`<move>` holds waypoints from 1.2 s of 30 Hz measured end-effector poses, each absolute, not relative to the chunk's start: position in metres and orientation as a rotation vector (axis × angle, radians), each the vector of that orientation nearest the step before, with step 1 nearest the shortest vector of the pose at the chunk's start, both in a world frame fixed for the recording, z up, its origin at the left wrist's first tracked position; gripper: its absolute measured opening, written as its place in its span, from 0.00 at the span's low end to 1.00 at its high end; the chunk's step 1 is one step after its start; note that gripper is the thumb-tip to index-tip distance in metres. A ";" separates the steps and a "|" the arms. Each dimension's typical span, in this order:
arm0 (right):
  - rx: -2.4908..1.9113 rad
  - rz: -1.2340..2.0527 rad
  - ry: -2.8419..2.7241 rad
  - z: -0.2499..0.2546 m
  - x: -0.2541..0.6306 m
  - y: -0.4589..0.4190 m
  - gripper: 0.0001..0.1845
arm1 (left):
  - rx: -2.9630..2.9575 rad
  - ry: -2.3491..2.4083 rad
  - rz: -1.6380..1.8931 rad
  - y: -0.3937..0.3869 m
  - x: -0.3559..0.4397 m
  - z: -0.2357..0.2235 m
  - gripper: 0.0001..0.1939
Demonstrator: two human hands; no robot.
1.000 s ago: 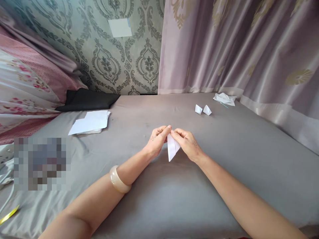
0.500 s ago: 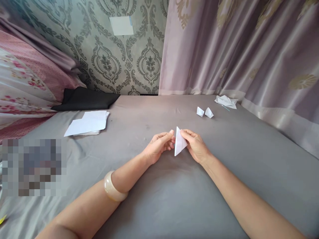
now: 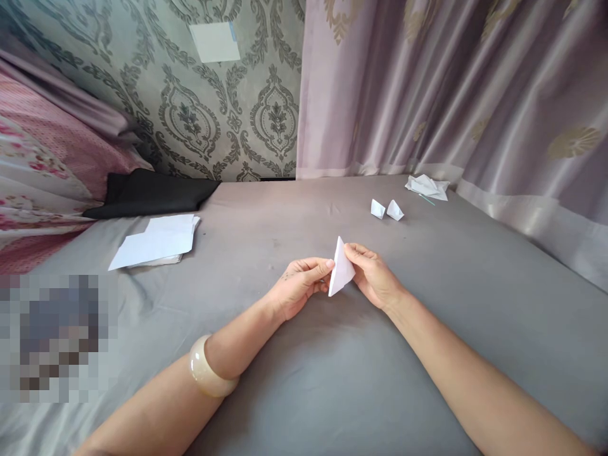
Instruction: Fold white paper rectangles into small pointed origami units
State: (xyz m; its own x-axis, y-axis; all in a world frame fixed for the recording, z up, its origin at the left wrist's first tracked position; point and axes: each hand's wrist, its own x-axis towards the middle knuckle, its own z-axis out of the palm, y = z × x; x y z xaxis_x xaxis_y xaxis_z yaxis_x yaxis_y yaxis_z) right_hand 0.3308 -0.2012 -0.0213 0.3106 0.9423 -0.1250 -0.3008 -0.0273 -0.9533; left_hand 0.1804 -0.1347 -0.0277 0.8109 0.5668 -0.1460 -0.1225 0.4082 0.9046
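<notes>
A small triangle of folded white paper [image 3: 341,271] is held up on edge between my two hands, above the grey sheet [image 3: 304,367]. My right hand [image 3: 375,273] pinches its upper right side between thumb and fingers. My left hand [image 3: 304,283] is closed at its left edge, thumb tip on the paper and the other fingers partly hidden behind it. Beyond my hands stand two little folded paper shapes, the left one [image 3: 377,209] and the right one [image 3: 394,210].
On the left lies a stack of white paper sheets [image 3: 154,244], with a black cloth [image 3: 152,193] behind it. A pile of white paper pieces [image 3: 427,186] and a thin greenish stick [image 3: 426,199] lie near the curtain [image 3: 389,88]. A blurred patch covers the lower left.
My left thumb and fingers have closed onto the left edge of the folded paper, where they were slightly apart from it. The whole view has shifted a little.
</notes>
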 end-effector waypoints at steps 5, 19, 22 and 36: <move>-1.415 0.833 -1.024 -0.021 0.332 -0.204 0.16 | 1.411 0.594 0.610 -0.135 0.179 -0.023 0.13; -1.449 0.335 -1.463 -0.017 0.318 -0.211 0.10 | 1.392 0.439 0.518 -0.132 0.180 -0.027 0.11; -1.482 0.159 -1.452 -0.018 0.307 -0.215 0.21 | 1.427 0.627 0.804 -0.133 0.180 -0.027 0.08; -1.866 -0.234 -1.512 -0.033 0.287 -0.217 0.06 | 1.662 0.845 0.956 -0.149 0.183 -0.036 0.08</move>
State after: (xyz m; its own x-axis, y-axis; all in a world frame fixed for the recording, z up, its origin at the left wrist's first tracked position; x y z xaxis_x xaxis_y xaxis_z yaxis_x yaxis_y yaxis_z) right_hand 0.2867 -0.2171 -0.0325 0.2979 0.7819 0.5477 0.9107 -0.0607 -0.4087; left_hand 0.1827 -0.1490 -0.0357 0.4432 0.8752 0.1941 0.0855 -0.2568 0.9627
